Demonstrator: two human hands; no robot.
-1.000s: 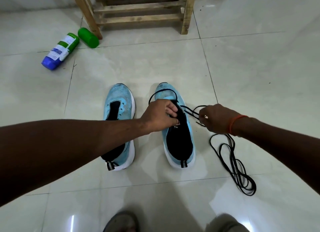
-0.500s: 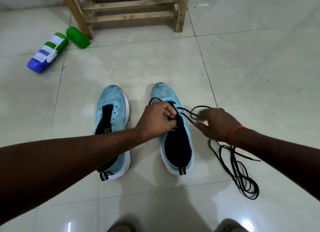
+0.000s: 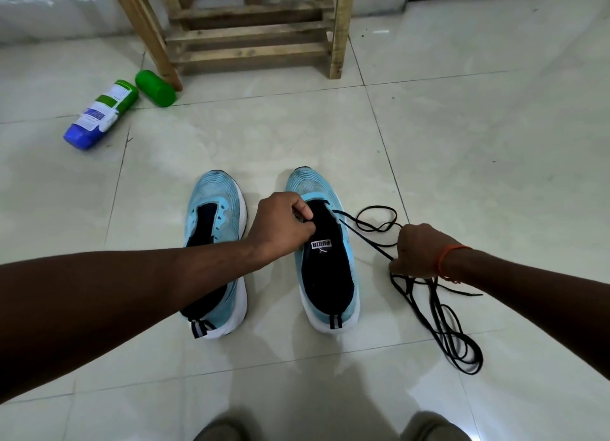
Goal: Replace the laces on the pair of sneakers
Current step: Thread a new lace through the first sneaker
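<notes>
From the head camera, the one container is a bottle [image 3: 100,115] lying on its side on the tiled floor [image 3: 478,137], far left. It has a green body, a blue end and a white label whose print is too small to read, and its contents cannot be seen. A green cylinder [image 3: 155,87] lies just beside it, touching the leg of a wooden stand [image 3: 251,31].

The only readable writing is "PUMA", upside down on a white tag [image 3: 321,243] inside the right sneaker [image 3: 325,275]. This shoe and the left sneaker [image 3: 216,216], both light blue with white soles, stand side by side on the floor with their toes pointing away.

The left hand [image 3: 280,224] has its fingers curled, pinching the edge of the right sneaker's opening near the eyelets. Whether it also holds lace cannot be told. The right hand [image 3: 417,251], with an orange thread [image 3: 445,259] at the wrist, is closed round strands of the black lace [image 3: 439,312]. The lace runs from the shoe's right-side eyelets to this fist, and the rest lies in loose loops on the floor to the right.
</notes>
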